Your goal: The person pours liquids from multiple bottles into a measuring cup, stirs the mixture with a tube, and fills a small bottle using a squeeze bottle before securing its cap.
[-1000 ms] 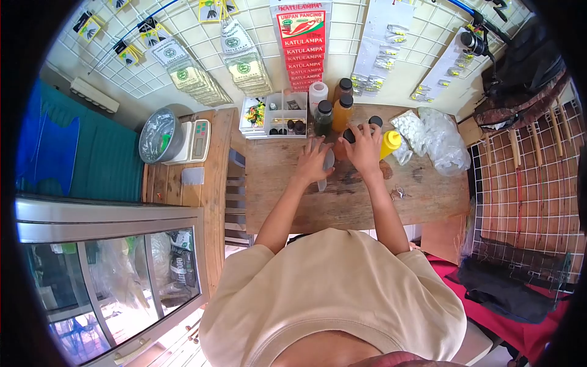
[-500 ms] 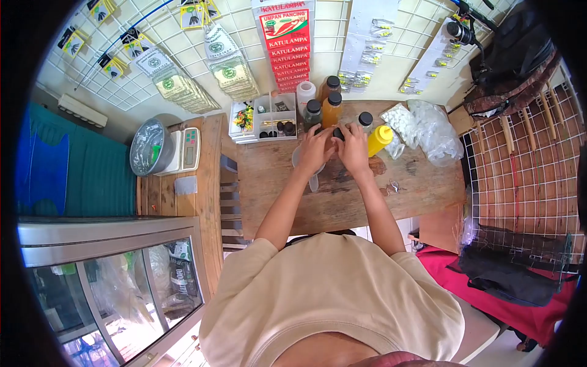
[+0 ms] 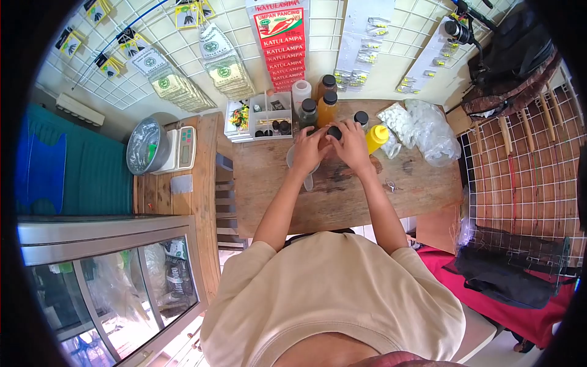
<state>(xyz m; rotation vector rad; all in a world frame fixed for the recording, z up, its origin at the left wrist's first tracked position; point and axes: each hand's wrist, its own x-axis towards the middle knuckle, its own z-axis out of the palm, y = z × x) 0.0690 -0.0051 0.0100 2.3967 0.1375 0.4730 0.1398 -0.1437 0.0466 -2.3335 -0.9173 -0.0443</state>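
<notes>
Between my two hands is a bottle with a black cap [image 3: 334,132]; its body is mostly hidden by my fingers. My left hand [image 3: 309,150] is closed around its left side, and my right hand [image 3: 351,147] grips it from the right near the cap. Just behind stand a dark-capped bottle [image 3: 308,111] and an orange bottle [image 3: 328,110]. To the right of my right hand are another black-capped bottle [image 3: 361,118] and a yellow squeeze bottle [image 3: 378,138]. A clear plastic scoop or cup [image 3: 307,181] sits partly under my left hand.
A white compartment box [image 3: 259,136] stands at the back left of the wooden table [image 3: 269,196]. Plastic bags [image 3: 431,137], one with white pieces, lie at the right. Small metal items [image 3: 392,185] lie nearer. A scale [image 3: 185,150] with a grey bowl [image 3: 147,147] is on the left bench.
The black cap between my hands shows larger and more plainly than before. My hands have shifted slightly around the bottle, and the whole view has moved a little.
</notes>
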